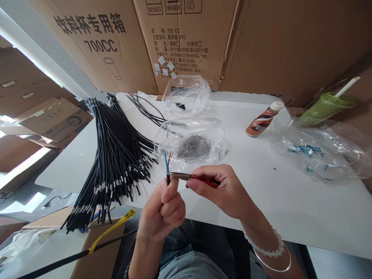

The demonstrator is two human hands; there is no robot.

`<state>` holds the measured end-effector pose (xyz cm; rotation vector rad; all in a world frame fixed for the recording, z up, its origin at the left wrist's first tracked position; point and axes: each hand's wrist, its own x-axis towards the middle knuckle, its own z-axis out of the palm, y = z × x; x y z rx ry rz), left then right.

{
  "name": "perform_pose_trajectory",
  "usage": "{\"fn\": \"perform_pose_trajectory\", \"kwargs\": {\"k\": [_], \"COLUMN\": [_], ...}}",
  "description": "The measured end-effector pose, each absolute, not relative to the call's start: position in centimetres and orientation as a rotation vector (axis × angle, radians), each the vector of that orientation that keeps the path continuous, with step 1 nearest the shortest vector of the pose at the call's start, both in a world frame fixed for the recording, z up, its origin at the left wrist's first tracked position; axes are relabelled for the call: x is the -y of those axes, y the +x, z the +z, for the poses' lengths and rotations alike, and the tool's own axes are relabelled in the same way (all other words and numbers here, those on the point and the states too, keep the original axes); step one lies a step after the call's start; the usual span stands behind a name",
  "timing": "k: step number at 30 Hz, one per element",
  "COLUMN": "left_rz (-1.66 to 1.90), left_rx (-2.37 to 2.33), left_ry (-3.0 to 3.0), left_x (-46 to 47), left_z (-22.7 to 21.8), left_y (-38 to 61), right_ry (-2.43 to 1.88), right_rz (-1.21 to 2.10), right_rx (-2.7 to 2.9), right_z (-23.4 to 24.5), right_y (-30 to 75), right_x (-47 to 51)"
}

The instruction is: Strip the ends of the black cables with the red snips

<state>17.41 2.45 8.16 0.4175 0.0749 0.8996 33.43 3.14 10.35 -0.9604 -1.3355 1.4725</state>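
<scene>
Between the thumb and curled fingers of my left hand [164, 205] stands the end of a black cable [168, 179], pointing up. Out of its sheath come thin inner wires [167, 162], blue-green and orange-red, spread apart at the top. My right hand [222, 190] is closed round red-handled snips [200, 179]. Their metal blades point left, and the tip meets the cable where the wires leave the sheath. Whether the blades are closed on a wire I cannot tell. Left of my hands lies a large bundle of black cables [116, 155], many with pale ends.
Behind my hands sit a clear bag with small metal parts [193, 146] and another clear bag [188, 95]. A Nescafe bottle [263, 121], a green cup with a straw [327, 107] and a bag with blue scraps [308, 151] stand right. Cardboard boxes [186, 46] wall the table's back.
</scene>
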Motion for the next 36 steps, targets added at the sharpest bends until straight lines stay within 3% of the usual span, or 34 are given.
{"fn": "perform_pose_trajectory", "kwargs": {"k": [23, 36], "left_rz": [0.875, 0.871], "left_rx": [-0.097, -0.164], "left_ry": [0.406, 0.483], "left_x": [-2.3, -2.4], "left_z": [8.3, 7.9], "left_y": [17.3, 17.2], "right_ry": [-0.953, -1.165], "right_rz": [1.571, 1.313], "right_rx": [1.346, 1.694], "right_z": [10.5, 12.7], "right_y": [33.8, 35.2], "right_x": [-3.5, -3.6]}}
